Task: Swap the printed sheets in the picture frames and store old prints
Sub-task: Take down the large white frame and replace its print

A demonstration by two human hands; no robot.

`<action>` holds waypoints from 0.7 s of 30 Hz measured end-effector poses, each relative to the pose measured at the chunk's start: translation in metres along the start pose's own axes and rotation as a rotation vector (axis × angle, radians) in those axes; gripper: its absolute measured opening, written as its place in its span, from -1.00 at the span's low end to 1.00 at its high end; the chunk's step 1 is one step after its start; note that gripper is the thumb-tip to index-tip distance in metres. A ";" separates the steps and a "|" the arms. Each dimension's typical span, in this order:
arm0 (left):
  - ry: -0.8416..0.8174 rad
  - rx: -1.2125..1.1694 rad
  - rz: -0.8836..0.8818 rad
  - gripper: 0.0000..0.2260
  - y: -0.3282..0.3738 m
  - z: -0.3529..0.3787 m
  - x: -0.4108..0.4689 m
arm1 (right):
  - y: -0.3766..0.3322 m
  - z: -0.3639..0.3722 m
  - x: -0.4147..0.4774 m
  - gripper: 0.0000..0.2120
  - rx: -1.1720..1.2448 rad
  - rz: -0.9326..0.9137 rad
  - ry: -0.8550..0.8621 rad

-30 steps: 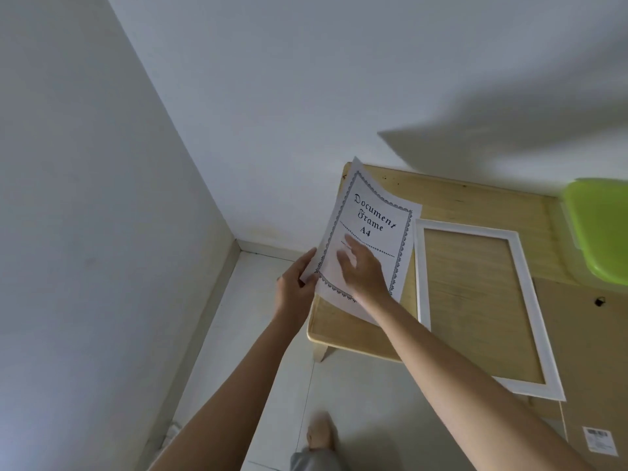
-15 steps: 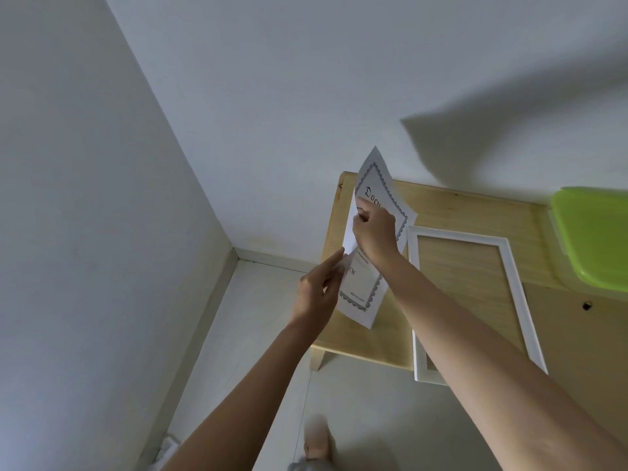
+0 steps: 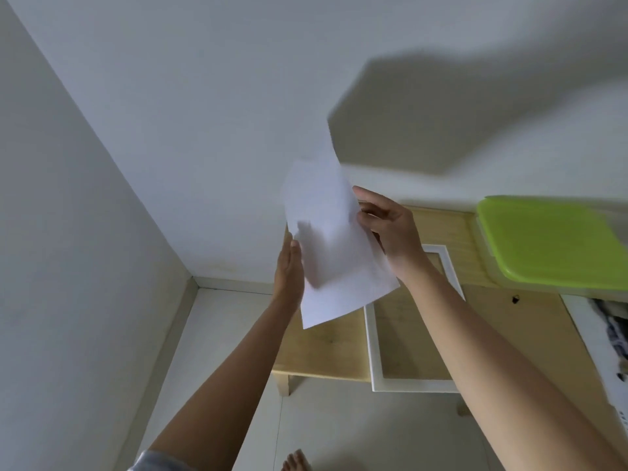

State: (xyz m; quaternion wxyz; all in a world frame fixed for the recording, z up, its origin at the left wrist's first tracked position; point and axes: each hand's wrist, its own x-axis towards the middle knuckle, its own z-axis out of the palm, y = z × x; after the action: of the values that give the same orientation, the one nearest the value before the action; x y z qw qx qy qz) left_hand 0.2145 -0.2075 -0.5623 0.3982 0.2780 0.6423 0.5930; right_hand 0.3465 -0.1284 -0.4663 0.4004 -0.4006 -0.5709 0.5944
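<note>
I hold a white printed sheet [image 3: 331, 246] up in the air above the table's left end, its blank back towards me. My left hand [image 3: 289, 270] grips its left edge, fingers behind the paper. My right hand [image 3: 390, 229] pinches its right edge. Below the sheet an empty white picture frame [image 3: 370, 348] lies flat on the wooden table [image 3: 326, 348], partly hidden by my right forearm and overhanging the front edge.
A clear box with a lime-green lid [image 3: 550, 239] stands at the table's back right. A brown backing board [image 3: 530, 321] lies beside the frame, and another print or frame [image 3: 611, 334] shows at the right edge. White walls meet at the left; my bare foot [image 3: 295, 462] is on the floor.
The sheet has been lifted off the table and turned over, so its printed side now faces away. Both hands rose with it; the view shifted left and up.
</note>
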 end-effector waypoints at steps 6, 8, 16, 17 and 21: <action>-0.132 -0.104 -0.066 -0.70 -0.006 0.026 0.004 | 0.015 -0.068 -0.014 -0.59 0.193 0.044 0.183; -0.172 -0.093 -0.094 -0.72 -0.007 0.041 -0.002 | 0.029 -0.094 -0.021 -0.58 0.161 0.074 0.285; -0.263 0.194 -0.072 -0.54 -0.046 0.095 -0.040 | 0.093 -0.182 -0.070 -0.68 -0.313 0.285 0.510; -0.267 0.258 -0.067 -0.53 -0.053 0.099 -0.045 | 0.098 -0.188 -0.077 -0.69 -0.370 0.322 0.487; -0.241 0.479 -0.136 -0.39 -0.076 0.110 -0.061 | 0.114 -0.208 -0.091 -0.72 -0.528 0.381 0.382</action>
State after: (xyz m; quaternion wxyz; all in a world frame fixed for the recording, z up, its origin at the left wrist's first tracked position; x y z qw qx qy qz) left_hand 0.3486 -0.2096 -0.6241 0.4334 0.3889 0.7294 0.3590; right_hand 0.5711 -0.1421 -0.5844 0.2649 -0.6926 -0.5347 0.4052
